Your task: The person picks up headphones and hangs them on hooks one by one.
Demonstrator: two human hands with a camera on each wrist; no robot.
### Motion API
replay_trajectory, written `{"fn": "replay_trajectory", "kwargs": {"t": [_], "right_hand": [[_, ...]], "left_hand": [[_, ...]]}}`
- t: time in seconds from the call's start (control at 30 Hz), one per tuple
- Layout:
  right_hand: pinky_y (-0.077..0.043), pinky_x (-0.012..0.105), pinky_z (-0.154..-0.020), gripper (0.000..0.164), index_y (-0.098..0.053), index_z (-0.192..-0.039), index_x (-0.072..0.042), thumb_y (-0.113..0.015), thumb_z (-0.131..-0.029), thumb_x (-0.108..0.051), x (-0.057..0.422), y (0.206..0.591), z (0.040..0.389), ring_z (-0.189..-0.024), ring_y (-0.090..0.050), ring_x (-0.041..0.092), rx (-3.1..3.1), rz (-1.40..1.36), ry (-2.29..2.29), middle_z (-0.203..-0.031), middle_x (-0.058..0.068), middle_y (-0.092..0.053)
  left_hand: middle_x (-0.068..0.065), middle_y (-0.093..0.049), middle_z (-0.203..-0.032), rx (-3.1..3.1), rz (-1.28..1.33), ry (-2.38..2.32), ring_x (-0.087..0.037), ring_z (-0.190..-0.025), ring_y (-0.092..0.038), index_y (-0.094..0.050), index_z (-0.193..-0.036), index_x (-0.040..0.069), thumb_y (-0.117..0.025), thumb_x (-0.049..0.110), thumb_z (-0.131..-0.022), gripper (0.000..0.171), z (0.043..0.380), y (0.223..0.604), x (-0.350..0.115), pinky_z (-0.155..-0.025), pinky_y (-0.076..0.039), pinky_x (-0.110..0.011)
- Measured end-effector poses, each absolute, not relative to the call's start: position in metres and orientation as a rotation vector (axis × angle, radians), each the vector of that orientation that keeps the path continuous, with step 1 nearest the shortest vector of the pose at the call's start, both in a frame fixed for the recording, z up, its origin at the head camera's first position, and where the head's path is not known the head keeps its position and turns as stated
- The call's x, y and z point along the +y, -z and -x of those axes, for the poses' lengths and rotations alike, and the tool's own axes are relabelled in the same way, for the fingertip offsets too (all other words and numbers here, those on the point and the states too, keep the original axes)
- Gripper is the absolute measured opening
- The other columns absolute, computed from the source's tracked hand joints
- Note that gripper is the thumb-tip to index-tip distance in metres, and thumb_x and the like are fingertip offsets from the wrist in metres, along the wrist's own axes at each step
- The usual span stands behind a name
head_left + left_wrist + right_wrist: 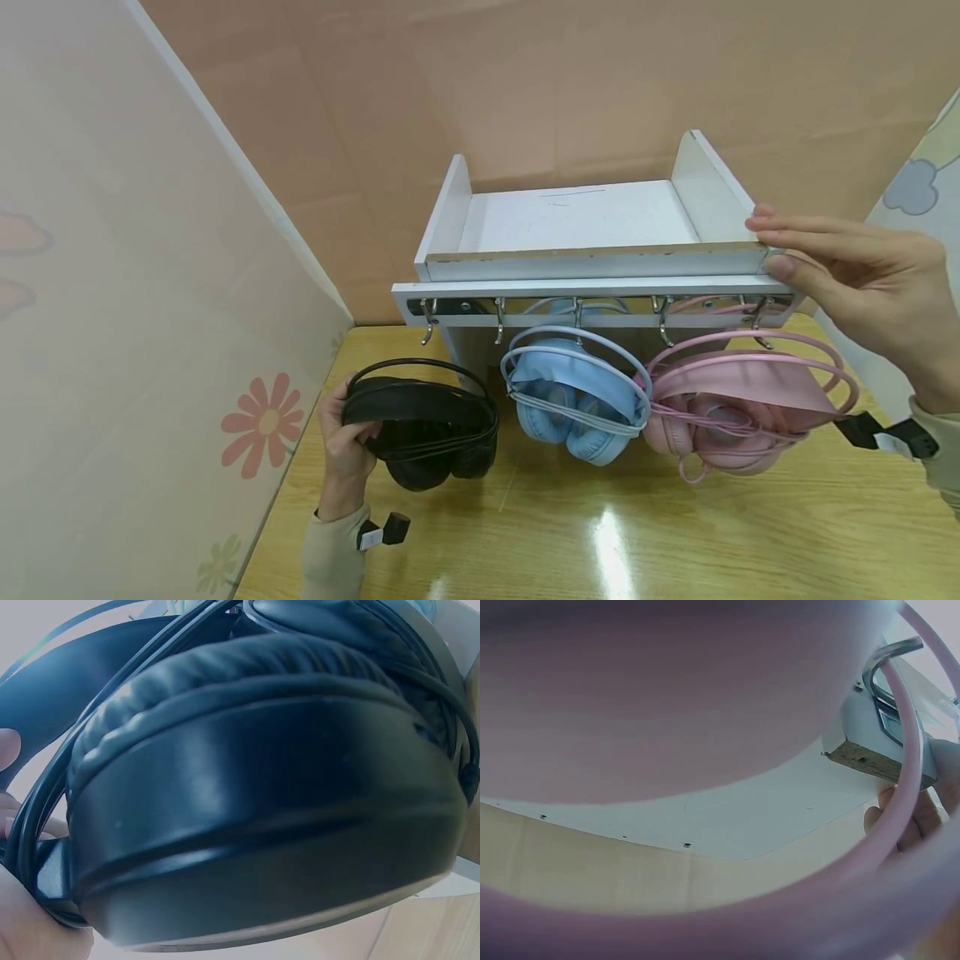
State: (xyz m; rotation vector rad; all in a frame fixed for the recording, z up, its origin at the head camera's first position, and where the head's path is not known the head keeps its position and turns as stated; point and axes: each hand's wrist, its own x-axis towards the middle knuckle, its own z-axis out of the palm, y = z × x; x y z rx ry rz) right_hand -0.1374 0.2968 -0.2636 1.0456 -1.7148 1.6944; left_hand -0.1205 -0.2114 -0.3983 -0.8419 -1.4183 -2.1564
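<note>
My left hand (345,437) grips black headphones (420,408) by one side, to the left of a white wall shelf (585,265). One black ear cup (255,802) fills most of the left wrist view, with a cable beside the fingers. My right hand (870,279) holds the shelf's right front corner between thumb and fingers. Just below that hand, pink headphones (750,379) hang from the hook rail; their band crosses in front of the fingertips (911,825) in the right wrist view. Light blue headphones (577,358) hang from a middle hook.
Metal hooks line the rail's front, including one at the far left (427,321) and another beside it (499,321), both without headphones. Below is a glossy wooden table (540,533). A flower-patterned wall panel (187,375) stands at the left, and a brown wall (525,92) behind.
</note>
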Motion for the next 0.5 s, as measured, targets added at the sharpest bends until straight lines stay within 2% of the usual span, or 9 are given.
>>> {"fn": "replay_trajectory", "kwargs": {"t": [0.5], "right_hand": [[-0.052, 0.019, -0.106, 0.027, -0.061, -0.109, 0.035, -0.071, -0.092, 0.017, 0.2967, 0.2640, 0.1380, -0.135, -0.067, 0.023, -1.724, -1.042, -1.692, -0.128, 0.022, -0.075]], "left_hand": [[-0.004, -0.032, -0.054, -1.409, 0.873, 2.158, -0.015, -0.041, -0.026, -0.065, -0.085, 0.014, -0.031, -0.021, -0.082, 0.049, 0.1220, 0.3915, -0.2065, -0.037, -0.020, -0.033]]}}
